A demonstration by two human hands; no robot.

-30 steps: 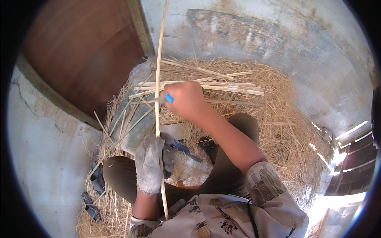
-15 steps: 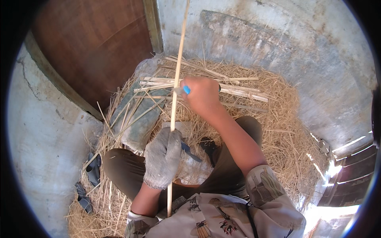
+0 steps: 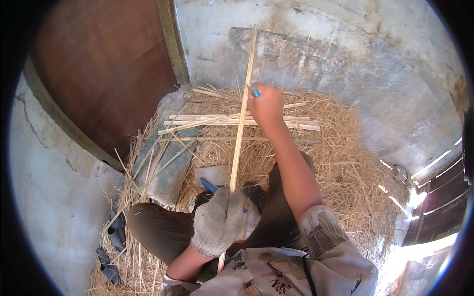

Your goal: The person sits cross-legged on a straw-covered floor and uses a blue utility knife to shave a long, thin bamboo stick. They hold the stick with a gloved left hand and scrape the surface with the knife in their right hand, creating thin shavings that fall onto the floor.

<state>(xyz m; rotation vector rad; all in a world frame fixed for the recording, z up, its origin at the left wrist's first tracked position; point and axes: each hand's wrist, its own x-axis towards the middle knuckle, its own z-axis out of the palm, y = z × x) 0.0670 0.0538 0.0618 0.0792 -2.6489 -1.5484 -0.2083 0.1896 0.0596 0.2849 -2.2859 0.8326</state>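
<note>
A long pale strip of split bamboo (image 3: 239,148) stretches from beside my body up toward the far wall, leaning a little to the right. My left hand (image 3: 223,222), in a dirty grey work glove, is closed around its near part above my lap. Farther up, my bare right hand (image 3: 267,104) is closed on a small knife (image 3: 256,92) with a blue part showing by the thumb. The knife meets the strip's edge; most of its handle is hidden in my fist.
Several cut strips (image 3: 296,127) lie crosswise on a heap of shavings (image 3: 340,163). A greenish sack (image 3: 168,163) lies at the left, with dark sandals (image 3: 117,232) near the left wall. A brown door (image 3: 103,64) and a stained wall (image 3: 316,54) stand beyond.
My right hand with the knife has moved away from me along the strip, slightly rightward. The gloved left hand has come nearer my body, and the strip leans more to the right.
</note>
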